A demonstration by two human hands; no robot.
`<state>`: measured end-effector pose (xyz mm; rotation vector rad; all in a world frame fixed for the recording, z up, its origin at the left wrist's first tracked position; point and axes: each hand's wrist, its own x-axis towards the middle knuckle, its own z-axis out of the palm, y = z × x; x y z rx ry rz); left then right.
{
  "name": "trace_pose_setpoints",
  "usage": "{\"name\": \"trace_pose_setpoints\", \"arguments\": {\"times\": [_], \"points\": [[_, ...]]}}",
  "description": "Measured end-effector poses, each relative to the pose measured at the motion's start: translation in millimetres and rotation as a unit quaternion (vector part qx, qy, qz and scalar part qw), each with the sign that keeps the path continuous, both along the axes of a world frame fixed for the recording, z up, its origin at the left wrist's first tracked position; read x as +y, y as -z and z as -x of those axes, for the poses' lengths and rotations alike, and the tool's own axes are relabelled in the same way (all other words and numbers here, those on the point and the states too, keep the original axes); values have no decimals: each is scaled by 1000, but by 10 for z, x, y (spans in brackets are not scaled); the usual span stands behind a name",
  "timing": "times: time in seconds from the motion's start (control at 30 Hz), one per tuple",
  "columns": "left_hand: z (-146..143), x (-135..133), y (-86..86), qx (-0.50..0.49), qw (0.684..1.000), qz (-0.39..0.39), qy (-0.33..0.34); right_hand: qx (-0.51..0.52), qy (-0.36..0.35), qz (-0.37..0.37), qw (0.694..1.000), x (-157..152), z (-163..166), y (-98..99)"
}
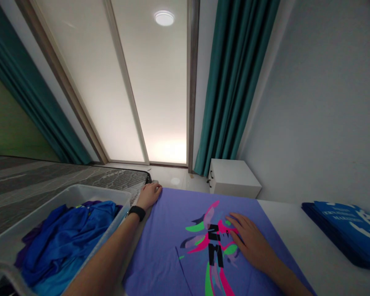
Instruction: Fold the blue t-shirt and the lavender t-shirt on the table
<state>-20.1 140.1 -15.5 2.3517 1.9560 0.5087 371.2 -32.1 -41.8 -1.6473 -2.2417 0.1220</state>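
A purple garment with a pink, green and black print lies spread flat on the white tabletop. My left hand, with a black band at the wrist, rests on the garment's far left corner. Its fingers lie over the edge there, slightly bent. On the right part of the print my right hand lies palm down, fingers spread and stretched out. No object shows in either hand. The garment's near end runs out of view.
At left stands a translucent plastic bin holding crumpled blue and purple clothes. Folded blue garments are stacked at the table's right. Beyond the table are a white cabinet, teal curtains and frosted sliding doors.
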Motion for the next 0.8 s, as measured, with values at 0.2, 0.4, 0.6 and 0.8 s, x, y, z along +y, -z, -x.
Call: {"name": "trace_pose_setpoints", "arguments": {"times": [0.2,0.4,0.6,0.8], "points": [[10,86,7,-20,999,27,-14,-5,-1,5,1000,-1,-6,1],[-39,148,-51,-41,999,31,-7,-2,-5,-8,1000,-1,-12,23],[-195,-28,-218,-61,998,-23,4,6,-5,-9,1000,-7,2,1],[-526,-791,-461,-41,993,-67,88,6,-11,-6,1000,-10,11,-22]]}}
